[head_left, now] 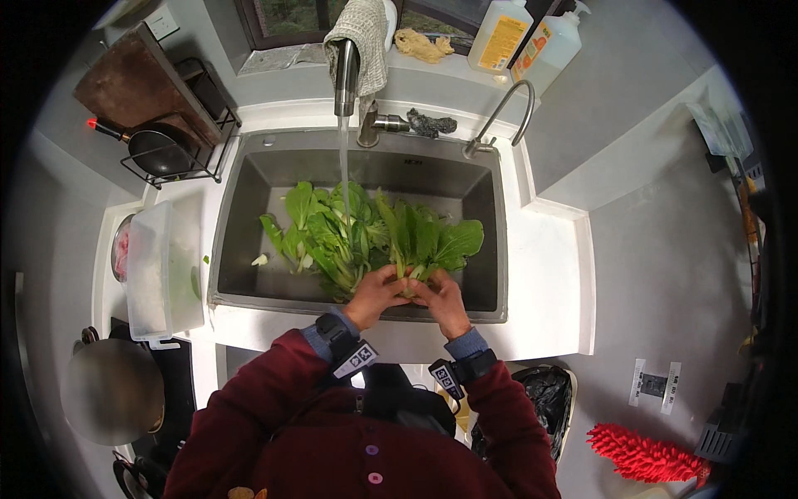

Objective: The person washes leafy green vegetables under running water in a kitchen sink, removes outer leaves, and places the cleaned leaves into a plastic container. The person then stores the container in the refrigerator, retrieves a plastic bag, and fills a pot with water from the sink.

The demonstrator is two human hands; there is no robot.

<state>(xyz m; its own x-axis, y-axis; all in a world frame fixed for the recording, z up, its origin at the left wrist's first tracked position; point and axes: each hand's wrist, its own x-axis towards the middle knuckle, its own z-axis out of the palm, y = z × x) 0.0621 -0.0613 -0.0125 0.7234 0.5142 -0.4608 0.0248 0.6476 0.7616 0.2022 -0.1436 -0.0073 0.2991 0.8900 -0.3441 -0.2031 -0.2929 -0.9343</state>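
Over the front edge of the grey sink (237, 241), both my hands are closed on the pale base of one head of leafy greens, which looks like bok choy (428, 237). My left hand (376, 297) pinches it from the left, my right hand (445, 301) from the right, fingertips nearly meeting. Its broad leaves point away from me toward the far right. More bok choy (320, 233) lies heaped in the sink just left of it. Water runs from the faucet (346, 79) onto that heap. A small pale scrap (260, 259) sits on the sink bottom at the left.
Left of the sink stand a translucent plastic bin (151, 274) and a rack with a small black pan (162, 150). A thin curved tap (524, 108) rises at the back right. Pump bottles (501, 37) line the sill. Below right is a black-lined trash bin (549, 399).
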